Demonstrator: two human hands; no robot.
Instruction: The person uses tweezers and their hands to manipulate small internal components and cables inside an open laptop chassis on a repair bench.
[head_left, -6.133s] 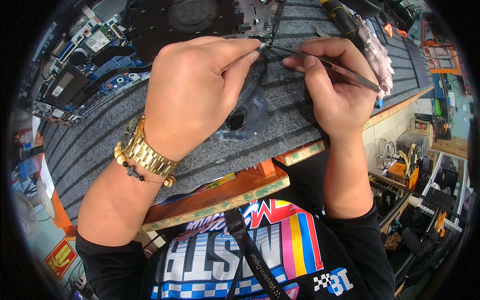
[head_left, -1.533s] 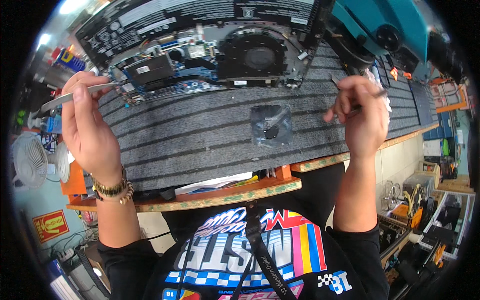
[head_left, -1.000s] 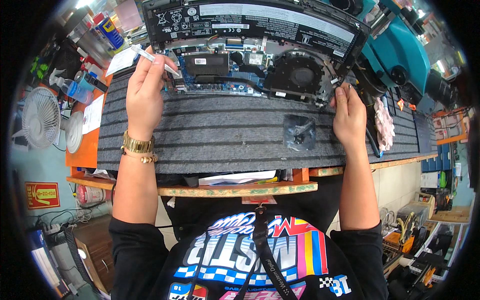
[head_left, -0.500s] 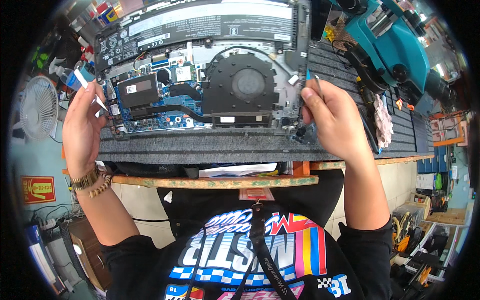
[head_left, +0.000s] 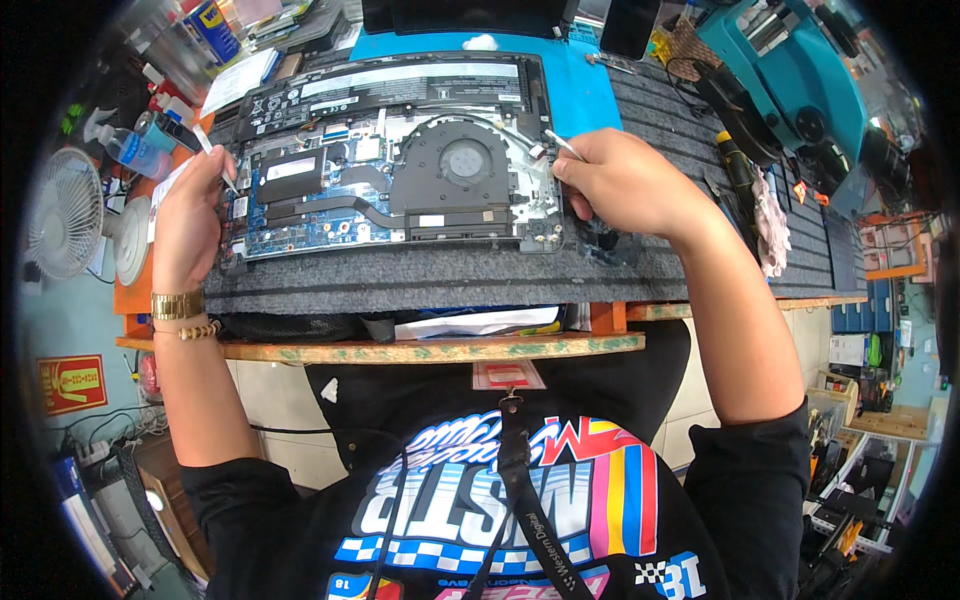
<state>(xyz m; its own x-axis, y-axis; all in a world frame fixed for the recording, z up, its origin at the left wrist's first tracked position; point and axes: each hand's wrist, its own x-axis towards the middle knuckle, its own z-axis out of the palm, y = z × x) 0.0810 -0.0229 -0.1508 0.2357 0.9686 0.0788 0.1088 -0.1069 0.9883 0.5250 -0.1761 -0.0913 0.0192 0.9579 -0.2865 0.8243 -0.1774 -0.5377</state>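
An opened laptop base (head_left: pixel 515 205) is between my hands, its insides facing up. A long black battery (head_left: pixel 400 88) runs along its far side. Nearer me are a round black fan (head_left: pixel 462 163), a copper-dark heat pipe (head_left: pixel 350 205) and a blue circuit board (head_left: pixel 318 236). My left hand (head_left: pixel 188 225) grips the left edge with its fingers closed, a pair of white tweezers (head_left: pixel 206 140) also in it. At the right edge, my right hand (head_left: pixel 630 180) pinches the base and holds a thin, pale metal tool (head_left: pixel 563 144) whose kind is unclear.
A ribbed grey mat (head_left: pixel 400 285) covers the bench, with a blue mat (head_left: pixel 590 95) behind the laptop. A teal microscope (head_left: pixel 800 80) stands at the far right, near a yellow-black screwdriver (head_left: pixel 735 160) and a crumpled cloth (head_left: pixel 772 235). Bottles (head_left: pixel 135 150) and a fan (head_left: pixel 70 215) are left.
The laptop base looks smaller and has moved down, away from my head, toward the mat. Both hands have gone with it, my right hand shifting left. The blue mat behind has come into view.
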